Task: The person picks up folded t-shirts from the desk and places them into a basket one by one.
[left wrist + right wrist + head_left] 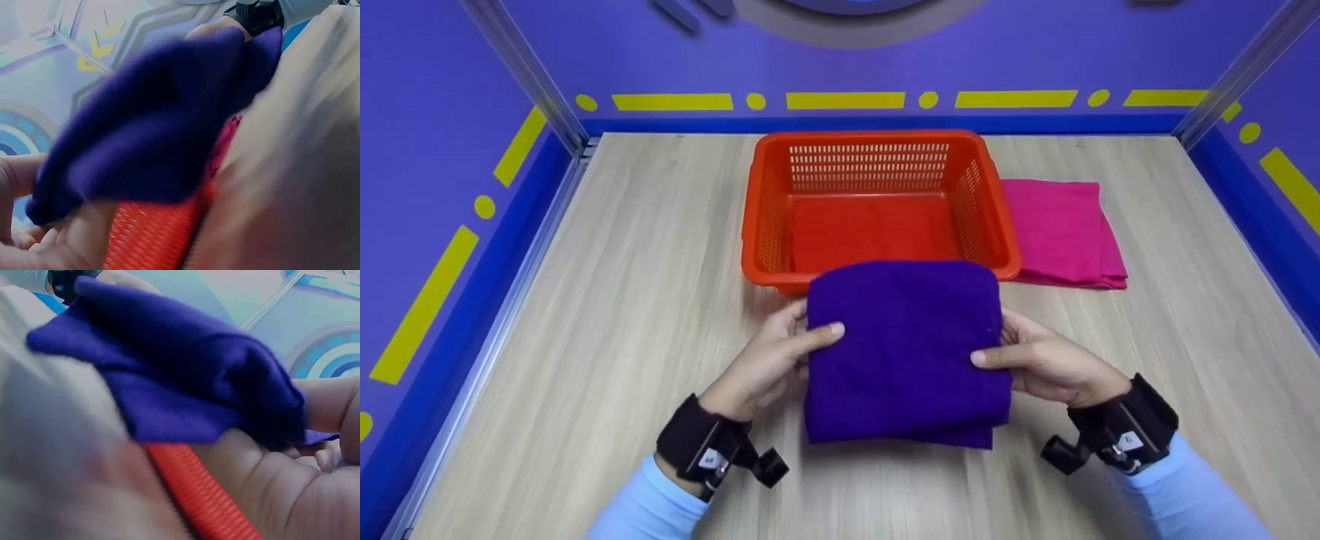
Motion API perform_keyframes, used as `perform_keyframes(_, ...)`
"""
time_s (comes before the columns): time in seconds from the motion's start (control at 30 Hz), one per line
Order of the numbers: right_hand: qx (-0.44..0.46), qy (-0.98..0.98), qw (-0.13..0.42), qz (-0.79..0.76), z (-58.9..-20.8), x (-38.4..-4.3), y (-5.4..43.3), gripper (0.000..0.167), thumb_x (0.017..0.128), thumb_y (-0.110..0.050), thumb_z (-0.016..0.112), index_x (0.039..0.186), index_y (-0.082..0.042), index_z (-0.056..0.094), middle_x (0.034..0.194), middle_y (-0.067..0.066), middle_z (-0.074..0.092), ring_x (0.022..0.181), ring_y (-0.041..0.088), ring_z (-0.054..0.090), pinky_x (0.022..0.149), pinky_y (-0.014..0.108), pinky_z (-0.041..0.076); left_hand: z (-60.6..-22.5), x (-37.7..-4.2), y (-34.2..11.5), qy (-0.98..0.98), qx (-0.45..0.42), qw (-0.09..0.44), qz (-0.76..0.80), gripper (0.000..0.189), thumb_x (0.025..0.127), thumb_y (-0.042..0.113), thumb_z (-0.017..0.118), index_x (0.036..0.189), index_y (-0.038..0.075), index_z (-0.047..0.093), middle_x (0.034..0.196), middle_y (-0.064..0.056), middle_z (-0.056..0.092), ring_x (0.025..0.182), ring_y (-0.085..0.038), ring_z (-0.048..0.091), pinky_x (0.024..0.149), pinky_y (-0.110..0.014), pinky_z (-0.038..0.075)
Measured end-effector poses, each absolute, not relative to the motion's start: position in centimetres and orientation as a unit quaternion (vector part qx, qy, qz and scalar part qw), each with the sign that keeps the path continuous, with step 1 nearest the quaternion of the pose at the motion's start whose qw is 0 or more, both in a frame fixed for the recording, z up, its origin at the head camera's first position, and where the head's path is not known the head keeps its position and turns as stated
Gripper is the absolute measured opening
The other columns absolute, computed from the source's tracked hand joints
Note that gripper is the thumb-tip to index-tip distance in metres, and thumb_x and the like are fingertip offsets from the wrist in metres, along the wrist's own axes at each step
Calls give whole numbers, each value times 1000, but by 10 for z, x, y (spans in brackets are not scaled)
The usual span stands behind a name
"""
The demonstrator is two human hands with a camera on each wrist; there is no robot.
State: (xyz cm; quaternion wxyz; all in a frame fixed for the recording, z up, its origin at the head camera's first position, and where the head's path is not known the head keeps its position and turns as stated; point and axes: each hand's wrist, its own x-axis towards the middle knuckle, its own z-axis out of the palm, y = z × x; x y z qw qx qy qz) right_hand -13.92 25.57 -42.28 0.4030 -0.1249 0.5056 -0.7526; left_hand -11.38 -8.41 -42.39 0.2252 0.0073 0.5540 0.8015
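Note:
A folded purple cloth is held up between both hands, in front of the basket and overlapping its near rim in the head view. At the cloth's left edge my left hand grips it, thumb on top and fingers underneath. My right hand pinches the opposite edge the same way. Both wrist views show the purple cloth sagging between the hands, somewhat blurred. Behind it stands an orange-red plastic basket with slotted walls. A flat red cloth appears to lie on its floor.
Right of the basket, a folded pink cloth lies on the wood-grain table, close against the basket's side. Blue-purple panels with yellow marks enclose the table at the back, left and right.

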Motion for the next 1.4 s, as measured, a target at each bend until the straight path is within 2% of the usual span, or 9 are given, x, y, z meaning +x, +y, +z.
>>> perform_keyframes(0.23,-125,522,358,-764,-397,-164,247,71,97,15,49,157,-12,22,140,11,57,119,26,65,93,47,55,-394,-138,-82,561,-5,174,809,40,99,7,60,136,-7,51,95,-7,74,82,-15,72,75,-29,61)
perform_keyframes(0.5,-76,523,309,-790,-379,-195,235,61,101,7,49,156,-9,26,134,14,60,108,26,70,88,42,58,-382,-165,-78,564,-12,150,812,54,93,2,62,145,-2,47,120,-18,67,98,-23,70,83,-36,60)
perform_keyframes(0.63,-52,527,296,-795,-370,-211,229,60,102,4,48,157,-11,27,133,12,62,107,25,71,89,40,58,-380,-182,-78,567,-12,125,814,53,94,-2,60,146,-2,47,123,-20,65,100,-23,69,85,-36,59)
perform_keyframes(0.87,-41,526,288,-799,-361,-240,221,62,97,10,36,156,-10,28,128,9,63,103,23,70,86,40,59,-385,-209,-77,576,-24,95,812,49,98,-2,57,146,-3,47,131,-21,62,108,-24,66,92,-37,56)
perform_keyframes(1.0,-26,530,269,-804,-361,-258,214,62,98,11,40,155,-8,28,126,10,61,103,22,69,87,39,59,-388,-221,-76,593,-42,81,800,51,100,-1,56,149,-2,43,139,-19,58,120,-27,60,101,-39,52)
perform_keyframes(1.13,-5,565,247,-787,-364,-275,204,60,97,12,46,152,-8,35,124,12,59,101,23,69,86,38,59,-392,-234,-76,623,-59,63,777,54,102,-1,54,154,0,38,148,-15,52,131,-25,53,108,-38,46)
perform_keyframes(1.4,15,622,234,-747,-375,-295,195,66,96,14,46,154,-13,34,133,14,50,113,27,60,85,39,60,-405,-257,-77,708,-57,50,702,59,100,-2,56,155,-1,35,155,-15,44,143,-24,41,115,-35,37)
